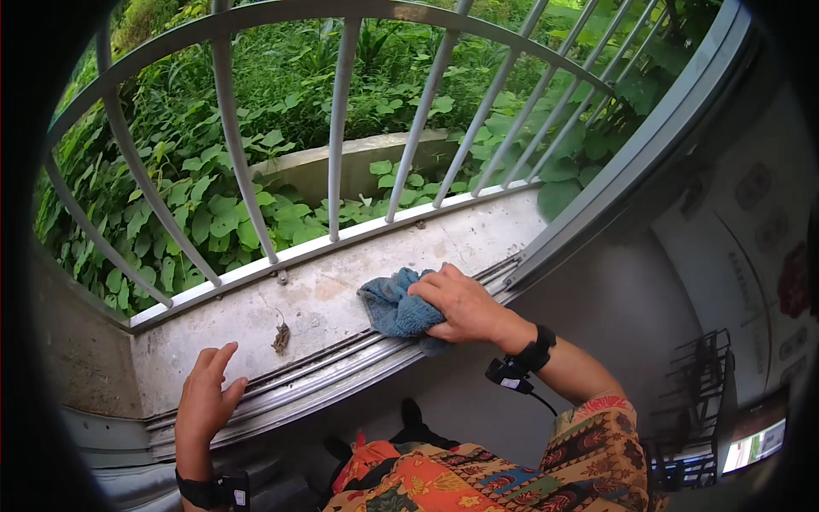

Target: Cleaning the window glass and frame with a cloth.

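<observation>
A crumpled blue terry cloth (pixel 400 306) is gripped in my right hand (pixel 470 306). It rests over the aluminium sliding-window track (pixel 307 384) and the inner edge of the concrete sill (pixel 333 281). Dark dirt lines the grooves of the track. My left hand (pixel 208 390) hangs over the left part of the track with its fingers apart and nothing in them; whether it touches the metal, I cannot tell. A dry, curled leaf (pixel 280 338) lies on the sill between my two hands.
Metal security bars (pixel 339 134) rise from a rail (pixel 358 238) along the sill's outer edge, with green plants and a low concrete wall (pixel 358 160) beyond. On the right stands the window frame (pixel 627 153). A dark metal rack (pixel 697 397) and a lit screen (pixel 755 441) are at lower right.
</observation>
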### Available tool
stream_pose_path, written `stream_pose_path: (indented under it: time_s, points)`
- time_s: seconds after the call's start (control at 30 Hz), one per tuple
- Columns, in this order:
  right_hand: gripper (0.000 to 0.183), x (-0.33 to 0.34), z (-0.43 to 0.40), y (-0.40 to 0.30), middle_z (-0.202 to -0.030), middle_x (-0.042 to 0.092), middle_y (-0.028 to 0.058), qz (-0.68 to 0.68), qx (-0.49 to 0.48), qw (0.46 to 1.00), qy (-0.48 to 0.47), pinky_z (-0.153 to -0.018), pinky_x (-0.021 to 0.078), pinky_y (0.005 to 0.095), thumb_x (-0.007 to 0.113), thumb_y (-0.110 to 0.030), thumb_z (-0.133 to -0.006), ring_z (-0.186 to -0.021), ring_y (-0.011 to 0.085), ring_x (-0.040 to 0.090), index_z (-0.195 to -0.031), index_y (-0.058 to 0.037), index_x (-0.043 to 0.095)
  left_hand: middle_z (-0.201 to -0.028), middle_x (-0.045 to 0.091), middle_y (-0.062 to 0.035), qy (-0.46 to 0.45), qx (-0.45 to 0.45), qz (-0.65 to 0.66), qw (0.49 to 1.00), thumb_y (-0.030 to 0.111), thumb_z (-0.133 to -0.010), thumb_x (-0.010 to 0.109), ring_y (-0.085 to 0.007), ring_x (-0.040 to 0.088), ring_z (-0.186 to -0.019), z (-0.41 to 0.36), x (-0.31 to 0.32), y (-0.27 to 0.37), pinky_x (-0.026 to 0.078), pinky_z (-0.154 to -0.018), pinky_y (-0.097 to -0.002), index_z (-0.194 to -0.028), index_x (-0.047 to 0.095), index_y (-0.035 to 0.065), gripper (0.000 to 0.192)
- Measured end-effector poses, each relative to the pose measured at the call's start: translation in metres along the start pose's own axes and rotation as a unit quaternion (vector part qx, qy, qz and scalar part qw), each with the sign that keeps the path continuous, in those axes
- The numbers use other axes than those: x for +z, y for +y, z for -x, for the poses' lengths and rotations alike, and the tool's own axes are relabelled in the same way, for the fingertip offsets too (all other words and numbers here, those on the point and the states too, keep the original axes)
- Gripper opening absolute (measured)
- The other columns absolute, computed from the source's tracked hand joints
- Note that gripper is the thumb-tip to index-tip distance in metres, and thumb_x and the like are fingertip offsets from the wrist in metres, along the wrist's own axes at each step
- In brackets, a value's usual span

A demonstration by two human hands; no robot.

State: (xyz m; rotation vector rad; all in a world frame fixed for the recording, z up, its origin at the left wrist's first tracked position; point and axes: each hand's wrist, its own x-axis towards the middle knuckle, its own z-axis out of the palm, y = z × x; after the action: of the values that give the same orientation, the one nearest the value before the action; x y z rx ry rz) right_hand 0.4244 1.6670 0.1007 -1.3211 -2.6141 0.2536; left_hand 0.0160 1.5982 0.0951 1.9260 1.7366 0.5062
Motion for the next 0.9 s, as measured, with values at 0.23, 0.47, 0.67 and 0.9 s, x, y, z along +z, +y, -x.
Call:
stream_pose_path:
  time_s: [0.23, 0.47, 0.67, 0.9]
  points:
    - [0.069, 0.02, 0.061, 0.033, -0.114, 0.056, 0.0143, -0.097, 0.02, 0.981, 0.166, -0.089, 0.0465, 0.042, 0.082, -0.016, -0.056, -0.1, 0.0368, 0.053, -0.118, -0.0107, 0.054, -0.114, 0.054, -0.0205, -0.147, 0.065, -0.162, 0.974, 0.016, -0.072, 0.072, -0.0381, 0.063, -0.088, -0.075, 0.049, 0.032, 0.052, -0.079, -0.0429, -0.126, 0.057, 0.0166, 0.056]
    - [0.067, 0.039, 0.062, 0.05, -0.114, 0.057, 0.0151, -0.143, 0.024, 0.963, 0.228, -0.089, 0.0461, 0.043, 0.082, -0.018, -0.056, -0.099, 0.0383, 0.055, -0.116, -0.0095, 0.056, -0.094, 0.058, -0.017, -0.141, 0.116, -0.137, 0.974, 0.003, -0.07, 0.063, -0.0375, 0.062, -0.079, -0.093, 0.073, 0.021, 0.052, -0.074, -0.0433, -0.102, 0.065, 0.0073, 0.033]
    - [0.061, 0.049, 0.052, 0.057, -0.111, 0.059, 0.0166, -0.151, 0.021, 0.956, 0.249, -0.083, 0.0485, 0.0426, 0.082, -0.019, -0.057, -0.096, 0.0389, 0.056, -0.112, -0.0056, 0.059, -0.09, 0.056, -0.0144, -0.043, 0.187, -0.13, 0.973, -0.003, -0.073, 0.06, -0.0334, 0.059, -0.077, -0.124, 0.062, 0.041, 0.049, -0.069, -0.0435, -0.101, 0.063, 0.0043, 0.029]
    - [0.059, 0.053, 0.057, 0.062, -0.11, 0.059, 0.0187, -0.172, 0.034, 0.953, 0.247, -0.084, 0.0479, 0.0432, 0.081, -0.024, -0.059, -0.096, 0.0395, 0.057, -0.111, -0.0045, 0.06, -0.097, 0.049, -0.0162, 0.062, 0.295, -0.369, 0.879, -0.005, -0.075, 0.058, -0.0281, 0.052, -0.085, -0.183, 0.052, 0.059, 0.045, -0.073, -0.0372, -0.1, 0.058, -0.0096, 0.026]
